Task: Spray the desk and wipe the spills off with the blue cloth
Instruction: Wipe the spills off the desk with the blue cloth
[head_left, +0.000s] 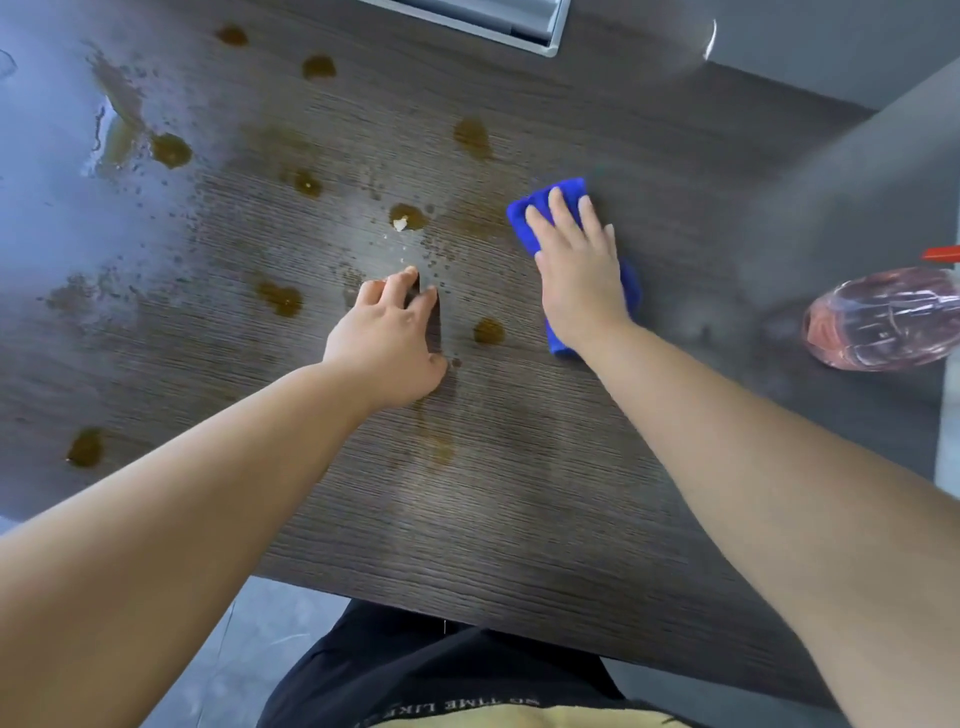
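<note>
The right hand (576, 270) presses flat on the blue cloth (524, 221), fingers a little spread. The cloth pokes out at the hand's 11 and 6 o'clock. The left hand (387, 343) holds nothing, bent fingertips on the desk (519, 493). At the cloth's 9 o'clock lie brown spills (408, 215).

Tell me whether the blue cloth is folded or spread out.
Folded: the blue cloth is a compact pad under the right hand, its fingers straight.

matt wood-grain desk (519, 493), fuzzy blue cloth (524, 218), clear plastic bottle (883, 317).
</note>
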